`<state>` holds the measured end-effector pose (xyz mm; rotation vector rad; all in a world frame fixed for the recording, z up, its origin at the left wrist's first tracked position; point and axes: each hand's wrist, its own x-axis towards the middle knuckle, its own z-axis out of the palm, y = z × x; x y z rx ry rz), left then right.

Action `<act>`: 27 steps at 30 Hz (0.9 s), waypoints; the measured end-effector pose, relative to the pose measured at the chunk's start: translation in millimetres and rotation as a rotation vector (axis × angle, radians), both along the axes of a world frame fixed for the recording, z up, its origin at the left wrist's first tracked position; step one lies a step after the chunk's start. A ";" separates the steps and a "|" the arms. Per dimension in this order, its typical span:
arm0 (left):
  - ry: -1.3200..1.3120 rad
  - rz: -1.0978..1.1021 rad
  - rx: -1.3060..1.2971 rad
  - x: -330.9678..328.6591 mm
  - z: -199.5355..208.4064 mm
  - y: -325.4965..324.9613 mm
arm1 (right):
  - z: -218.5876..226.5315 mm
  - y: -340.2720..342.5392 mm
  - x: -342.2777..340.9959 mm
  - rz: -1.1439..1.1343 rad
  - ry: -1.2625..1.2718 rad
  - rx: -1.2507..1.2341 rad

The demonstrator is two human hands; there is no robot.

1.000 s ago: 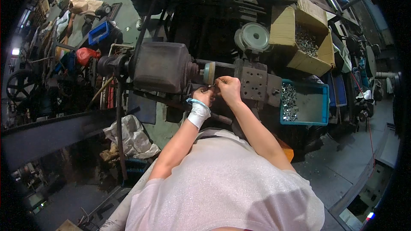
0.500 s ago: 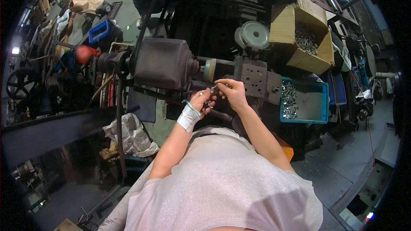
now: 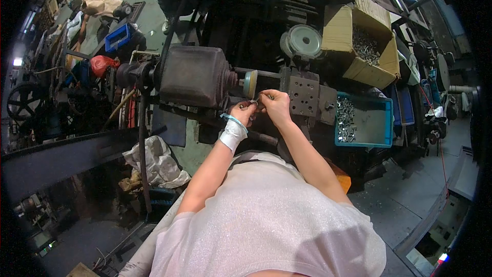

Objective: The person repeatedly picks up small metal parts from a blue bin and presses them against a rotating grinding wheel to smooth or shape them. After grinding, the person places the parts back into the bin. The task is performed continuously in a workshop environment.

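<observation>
My left hand [image 3: 243,113], with a white wrap and a light blue band at the wrist, is closed on small shiny metal pieces, mostly hidden by the fingers. Pinched right beside it, my right hand [image 3: 277,106] has thumb and fingers on a small metal piece at the left fingertips. Its exact kind is too small to make out. Both hands are just below and right of a pale round wheel [image 3: 250,83] with a yellowish face edge. That wheel sits on the shaft of a dark machine housing [image 3: 192,77].
Right of my hands stands a metal block with holes [image 3: 303,92]. A teal bin [image 3: 390,123] beyond it holds small shiny metal parts along its left side. Farther back, a cardboard box [image 3: 338,28] contains many metal pieces. A round grey disc [image 3: 303,41] stands behind the block.
My left hand has risen toward the wheel and turned inward, hiding more of the metal pieces. The right hand has shifted slightly left and up, and the fingertips of both are closer together.
</observation>
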<state>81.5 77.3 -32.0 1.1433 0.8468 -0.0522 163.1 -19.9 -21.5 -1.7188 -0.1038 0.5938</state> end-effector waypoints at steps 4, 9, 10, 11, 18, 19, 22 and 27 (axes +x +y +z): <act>-0.084 0.128 -0.067 3.6 -21.4 -3.5 | -19.6 5.9 4.3 -0.003 -0.134 0.011; -0.006 0.158 -0.034 9.2 1.3 -7.3 | -33.7 6.7 6.8 -0.028 -0.159 -0.009; -0.010 0.174 -0.048 9.4 3.4 -7.7 | -34.7 7.0 6.3 -0.037 -0.142 0.009; -0.013 0.190 -0.063 9.4 4.7 -8.1 | -35.3 7.1 5.9 -0.036 -0.146 0.010; -0.114 0.122 0.024 -0.2 20.0 -8.2 | 15.3 0.4 -4.6 -0.025 0.033 0.165; -0.158 0.092 0.122 -5.7 27.6 -9.2 | 25.5 -3.4 -8.3 -0.008 0.064 0.226; -0.300 0.088 0.262 -18.9 60.6 -16.6 | 64.6 -18.0 -21.6 0.076 -0.066 0.321; -0.485 0.079 0.357 -28.4 73.2 -20.5 | 82.7 -24.5 -36.2 0.111 -0.250 0.472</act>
